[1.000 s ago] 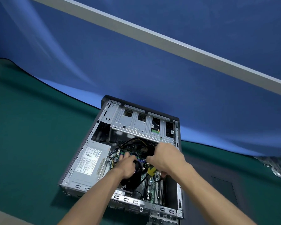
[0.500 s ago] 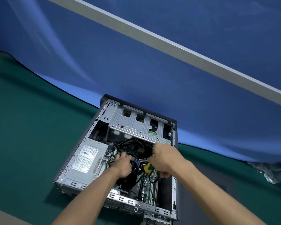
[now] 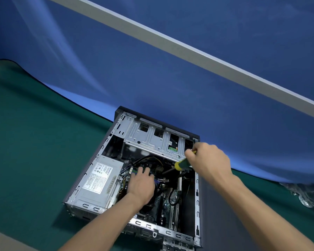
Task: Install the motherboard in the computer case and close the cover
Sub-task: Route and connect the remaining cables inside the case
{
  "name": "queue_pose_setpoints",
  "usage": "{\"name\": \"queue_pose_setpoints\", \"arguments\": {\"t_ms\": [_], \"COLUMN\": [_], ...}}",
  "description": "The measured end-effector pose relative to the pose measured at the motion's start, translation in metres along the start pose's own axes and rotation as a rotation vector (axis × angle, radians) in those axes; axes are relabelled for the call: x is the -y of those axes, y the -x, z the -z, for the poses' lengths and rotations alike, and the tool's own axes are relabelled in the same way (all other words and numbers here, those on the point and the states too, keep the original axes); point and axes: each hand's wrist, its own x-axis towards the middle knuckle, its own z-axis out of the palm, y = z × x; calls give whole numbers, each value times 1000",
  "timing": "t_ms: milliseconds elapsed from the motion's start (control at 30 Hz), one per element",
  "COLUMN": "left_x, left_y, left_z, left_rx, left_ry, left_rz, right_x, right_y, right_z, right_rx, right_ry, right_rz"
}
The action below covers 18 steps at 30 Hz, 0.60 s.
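Two hands are at the case, which lies open on the green surface with the board already down inside it, right of the power supply. Treat that board as stiff but fragile: I'd judge it safest pressed only at bare edges or the cooler, never on pins or cables. Your left hand rests on its middle, fingers spread flat, holding nothing. Farther in, your right hand has its fingers wrapped tight round the screwdriver, just below the drive cage, shaft angled down toward the board's far edge.
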Motion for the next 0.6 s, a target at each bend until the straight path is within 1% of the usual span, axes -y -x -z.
{"name": "queue_pose_setpoints", "arguments": {"t_ms": [67,133,200,300,367,433,600], "left_x": [-1,-3,-4,-4,-3,-2,-1], "left_y": [1,1,2,2,1,0,-3], "left_z": [3,8,11,9,6,5,0], "left_rx": [-55,-61,-16,124,191,224,224], "left_ry": [-110,-125,-56,10,33,46,119], "left_rz": [-77,-116,-124,-147,-148,-141,-98], "right_x": [1,5,12,23,28,33,40], "right_y": [-4,-8,-10,-12,-14,-16,-22], "right_z": [3,4,1,-9,-18,-28,-47], "right_rx": [-57,-73,-58,-23,5,29,80], "right_ry": [-49,-112,-169,-237,-227,-195,-120], "right_rz": [8,36,71,110,142,174,217]}}
